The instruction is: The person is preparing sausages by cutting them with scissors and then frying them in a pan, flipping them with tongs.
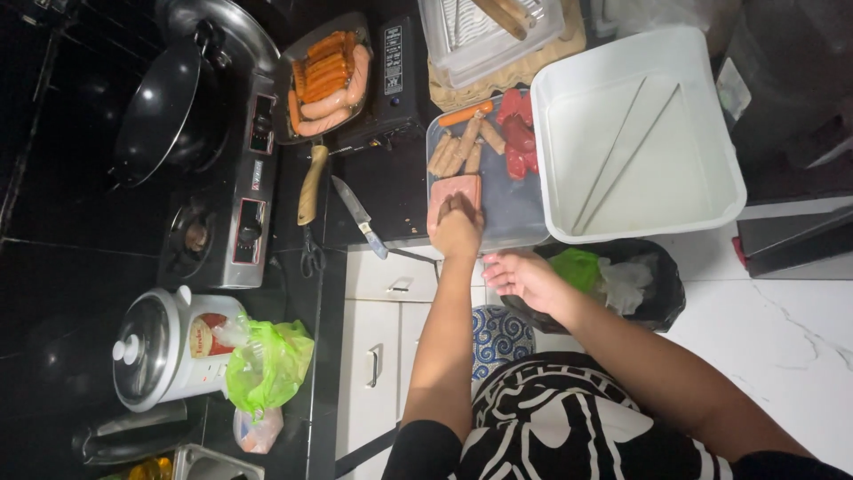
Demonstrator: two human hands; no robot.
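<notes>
My left hand (456,227) reaches onto a translucent grey cutting board (514,212) at the counter's edge, its fingers curled around a pink block of meat (453,188). Farther back on the board lie brown sausage pieces (458,149), red meat pieces (517,133) and an orange sausage (465,113). My right hand (524,277) hovers open and holds nothing, just off the counter beside a black bin (656,298) lined with bags.
A white tub (553,178) holding two metal skewers (622,151) stands next to the board. A knife (358,213), scissors (311,253) and a pan of sausages (327,76) lie to the left. Beyond them are a gas stove (222,222), wok (160,111), rice cooker (164,347) and green bag (267,360).
</notes>
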